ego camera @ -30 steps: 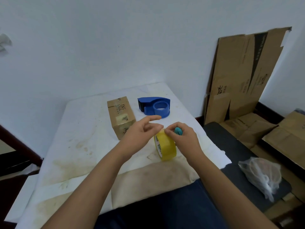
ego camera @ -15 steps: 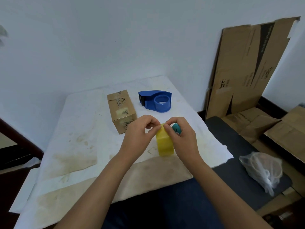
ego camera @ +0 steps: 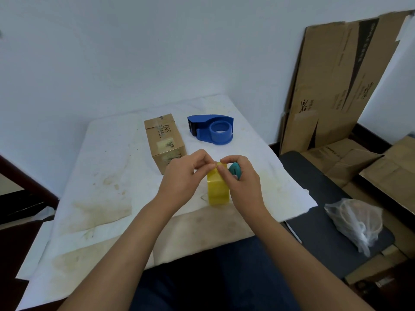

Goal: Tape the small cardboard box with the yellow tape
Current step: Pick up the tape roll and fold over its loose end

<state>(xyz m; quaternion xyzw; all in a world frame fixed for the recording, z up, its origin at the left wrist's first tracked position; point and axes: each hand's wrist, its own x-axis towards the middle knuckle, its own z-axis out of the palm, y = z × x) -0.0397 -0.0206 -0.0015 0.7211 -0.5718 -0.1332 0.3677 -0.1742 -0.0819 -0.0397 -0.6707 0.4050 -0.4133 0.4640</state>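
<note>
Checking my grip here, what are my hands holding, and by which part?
Both hands, left hand and right hand, pinch the top rim of the upright yellow tape roll.

Packing/storage rm: flattened cartons [ego camera: 332,86] vs wall, tape dispenser [ego camera: 213,130], stained table [ego camera: 107,176].

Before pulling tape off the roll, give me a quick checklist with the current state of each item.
1. Yellow tape roll standing on edge on the white cloth-covered table: ok.
2. Both hands on the roll, left hand and right hand pinching at its top: ok.
3. Tape end lifted free: cannot tell, fingers cover it.
4. Small brown cardboard box on the table beyond the hands, unobstructed: ok.
5. Yellow tape on the box: not ok, none applied yet.
6. Blue plastic tape dispenser loaded: not ok, its hub is empty.
</note>
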